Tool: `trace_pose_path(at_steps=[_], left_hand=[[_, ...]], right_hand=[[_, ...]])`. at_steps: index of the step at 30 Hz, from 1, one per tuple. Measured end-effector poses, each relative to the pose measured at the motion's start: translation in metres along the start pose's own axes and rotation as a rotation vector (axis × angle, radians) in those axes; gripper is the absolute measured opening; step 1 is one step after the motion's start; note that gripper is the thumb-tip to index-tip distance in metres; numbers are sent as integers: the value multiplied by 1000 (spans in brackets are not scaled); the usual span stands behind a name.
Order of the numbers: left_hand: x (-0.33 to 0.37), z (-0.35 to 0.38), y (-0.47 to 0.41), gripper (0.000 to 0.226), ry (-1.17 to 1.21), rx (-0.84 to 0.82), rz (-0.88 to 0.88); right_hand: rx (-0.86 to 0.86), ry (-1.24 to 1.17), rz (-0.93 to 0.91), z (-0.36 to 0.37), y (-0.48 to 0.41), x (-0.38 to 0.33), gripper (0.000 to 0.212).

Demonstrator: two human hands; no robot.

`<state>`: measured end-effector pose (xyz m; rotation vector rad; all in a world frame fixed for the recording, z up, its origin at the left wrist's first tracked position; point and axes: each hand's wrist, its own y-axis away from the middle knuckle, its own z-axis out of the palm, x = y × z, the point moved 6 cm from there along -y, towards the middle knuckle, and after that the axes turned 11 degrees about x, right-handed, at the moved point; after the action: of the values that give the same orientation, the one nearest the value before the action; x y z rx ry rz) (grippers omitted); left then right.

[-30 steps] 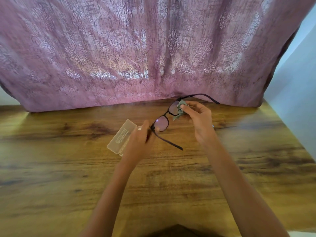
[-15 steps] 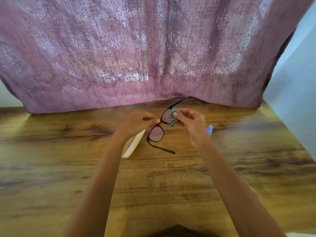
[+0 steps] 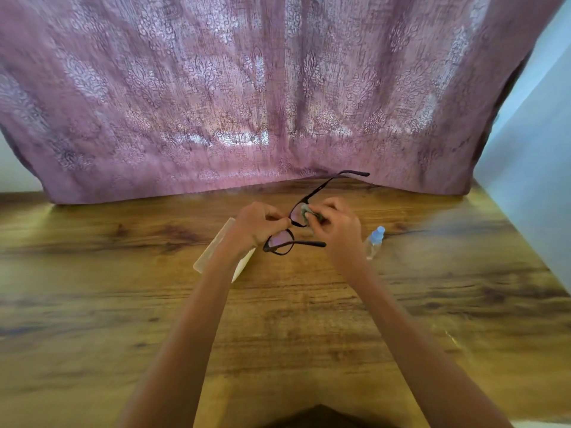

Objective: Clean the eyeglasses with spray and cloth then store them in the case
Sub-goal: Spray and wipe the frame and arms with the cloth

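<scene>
From the head camera, looking down along two bare forearms: raised above a wooden table (image 3: 92,304), a pair of dark-framed eyeglasses (image 3: 279,244), tilted, with one lens higher and farther off, the other lower and nearer. Pinched close to the bridge by the left hand (image 3: 255,225), fingers curled in tight on the frame, knuckles turned toward the camera. Opposite it, the right hand (image 3: 338,231), fingers bent and closed on a small grey-green cloth (image 3: 309,213), pressing it onto the upper lens. Both temple arms unfolded: one reaching up and away to the right, as far as the hem of the curtain (image 3: 247,88); the other running rightward, just below the right hand's fingers. Down on the table, partly hidden under the left wrist, a pale translucent case (image 3: 213,251), lying at a slant; open or closed, impossible to tell. Just right of the right wrist, apart from both hands, a small clear spray bottle (image 3: 374,242) with a light blue cap; upright or lying, hard to say from this angle. Behind everything, the mauve patterned curtain, hanging down to the table's far edge. At the right side, a pale wall (image 3: 531,180).
</scene>
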<state>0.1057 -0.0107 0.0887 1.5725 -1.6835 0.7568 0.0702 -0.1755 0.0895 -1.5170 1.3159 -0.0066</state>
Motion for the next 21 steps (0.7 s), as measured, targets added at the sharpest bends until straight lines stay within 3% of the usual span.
trace_pose_path(at_steps=[5,11,17,21], left_hand=[[0,1,0,17,-80,27,31],[5,1,6,16,-111,45,76],[10,-2,2,18,-185,57,94],[13,-1,3,18,-174,46,94]], right_hand=[[-57,42,-137,10,9,-4,12],[29,72,15,4,1,4,12],[-59,14,-53,11,8,-3,16],[31,79,11,7,1,2,14]])
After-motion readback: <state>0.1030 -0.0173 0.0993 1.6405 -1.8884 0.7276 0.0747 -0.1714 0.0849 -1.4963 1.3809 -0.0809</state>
